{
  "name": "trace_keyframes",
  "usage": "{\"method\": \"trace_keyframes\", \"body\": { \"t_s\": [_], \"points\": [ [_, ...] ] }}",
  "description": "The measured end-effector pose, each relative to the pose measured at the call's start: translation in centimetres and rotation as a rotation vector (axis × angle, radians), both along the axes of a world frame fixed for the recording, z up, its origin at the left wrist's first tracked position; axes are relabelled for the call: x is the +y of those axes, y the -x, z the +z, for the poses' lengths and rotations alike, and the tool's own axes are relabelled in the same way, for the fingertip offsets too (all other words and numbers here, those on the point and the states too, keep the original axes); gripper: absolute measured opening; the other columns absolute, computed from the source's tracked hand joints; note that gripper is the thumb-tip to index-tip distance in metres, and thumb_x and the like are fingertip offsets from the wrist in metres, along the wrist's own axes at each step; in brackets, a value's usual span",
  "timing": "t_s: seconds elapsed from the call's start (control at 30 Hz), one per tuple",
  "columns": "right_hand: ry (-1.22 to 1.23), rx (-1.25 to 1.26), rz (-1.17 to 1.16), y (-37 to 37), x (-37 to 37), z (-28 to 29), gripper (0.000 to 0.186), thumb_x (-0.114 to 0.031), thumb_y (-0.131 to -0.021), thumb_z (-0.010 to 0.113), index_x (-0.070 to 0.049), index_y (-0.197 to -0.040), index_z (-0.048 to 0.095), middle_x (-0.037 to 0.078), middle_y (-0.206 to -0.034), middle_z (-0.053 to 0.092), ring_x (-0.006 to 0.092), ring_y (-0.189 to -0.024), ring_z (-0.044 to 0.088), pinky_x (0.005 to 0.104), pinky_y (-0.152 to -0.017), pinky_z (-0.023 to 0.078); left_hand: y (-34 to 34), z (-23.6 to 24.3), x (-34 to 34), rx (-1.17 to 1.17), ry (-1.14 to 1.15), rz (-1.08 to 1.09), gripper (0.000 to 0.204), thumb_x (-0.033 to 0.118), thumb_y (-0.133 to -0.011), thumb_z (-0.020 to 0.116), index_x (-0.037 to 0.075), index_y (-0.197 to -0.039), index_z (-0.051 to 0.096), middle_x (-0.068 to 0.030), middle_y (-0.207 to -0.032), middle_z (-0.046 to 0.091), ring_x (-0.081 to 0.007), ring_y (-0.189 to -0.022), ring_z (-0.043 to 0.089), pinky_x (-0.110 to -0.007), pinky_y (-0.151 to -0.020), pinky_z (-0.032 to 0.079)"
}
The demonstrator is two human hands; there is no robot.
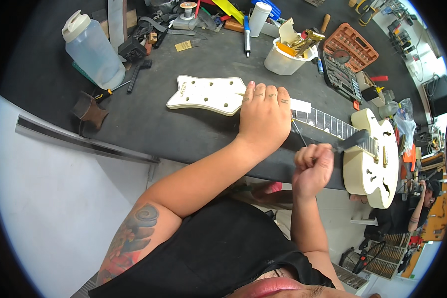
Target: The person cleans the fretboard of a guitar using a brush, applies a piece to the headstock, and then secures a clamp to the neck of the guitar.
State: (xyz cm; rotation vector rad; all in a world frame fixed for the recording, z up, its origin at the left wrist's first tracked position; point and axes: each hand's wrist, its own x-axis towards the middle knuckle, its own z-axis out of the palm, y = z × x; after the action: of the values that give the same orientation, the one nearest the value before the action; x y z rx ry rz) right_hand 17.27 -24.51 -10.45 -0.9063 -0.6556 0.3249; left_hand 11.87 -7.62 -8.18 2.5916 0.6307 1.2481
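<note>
A cream hollow-body electric guitar [355, 171] lies across the workbench, its body to the right and its white headstock [203, 93] to the left. No strings show on it. My left hand [265, 111] is closed over the neck beside the headstock, knuckles up. A white strip [301, 106] lies on the fretboard [328, 122] just right of that hand. Below the neck, my right hand [313, 166] is closed in a fist on a dark tool [353, 140], whose black end sticks out toward the guitar body. A thin rod [298, 131] runs between the neck and this fist.
A large water bottle [94, 52] and a brown, curved-sided block [90, 110] stand at the left. Beyond the neck are a white tub [289, 58] of tools and parts and an orange socket case [350, 47]. Another person [407, 213] is at the far right.
</note>
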Motion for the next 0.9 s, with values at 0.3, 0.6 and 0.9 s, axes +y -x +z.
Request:
{"method": "trace_keyframes", "body": {
  "t_s": [0.3, 0.6, 0.9],
  "points": [
    [0.225, 0.124, 0.129, -0.2, -0.4, -1.6, 0.034, -0.029, -0.119, 0.042, -0.008, -0.093, 0.045, -0.003, -0.068, 0.036, 0.0080, -0.057, 0.029, 0.0275, -0.050, 0.025, 0.6, 1.1, 0.3, -0.070, -0.046, 0.014, 0.027, 0.018, -0.091, 0.071, -0.001, -0.109, 0.066, -0.0187, -0.106, 0.071, -0.0401, -0.112, 0.068, -0.059, -0.109, 0.049],
    [0.203, 0.136, 0.171, -0.1, -0.4, -1.6, 0.035, -0.033, -0.118, 0.044, -0.008, -0.092, 0.045, -0.001, -0.067, 0.037, 0.0090, -0.057, 0.029, 0.0286, -0.051, 0.026, 9.1, 4.9, 13.8, -0.630, 0.950, -0.473, 0.031, 0.028, -0.117, 0.050, 0.003, -0.105, 0.065, -0.0048, -0.091, 0.070, -0.0128, -0.080, 0.061, -0.030, -0.077, 0.051],
    [0.269, 0.073, 0.178, -0.2, -0.2, -1.6, 0.036, -0.033, -0.117, 0.047, -0.009, -0.091, 0.045, -0.001, -0.067, 0.038, 0.0093, -0.058, 0.030, 0.0286, -0.052, 0.027, 7.5, 4.2, 11.2, 0.218, 0.377, -0.533, 0.036, 0.015, -0.080, 0.089, 0.000, -0.110, 0.075, -0.0122, -0.084, 0.069, -0.0255, -0.068, 0.062, -0.037, -0.066, 0.050]
  ]
}}
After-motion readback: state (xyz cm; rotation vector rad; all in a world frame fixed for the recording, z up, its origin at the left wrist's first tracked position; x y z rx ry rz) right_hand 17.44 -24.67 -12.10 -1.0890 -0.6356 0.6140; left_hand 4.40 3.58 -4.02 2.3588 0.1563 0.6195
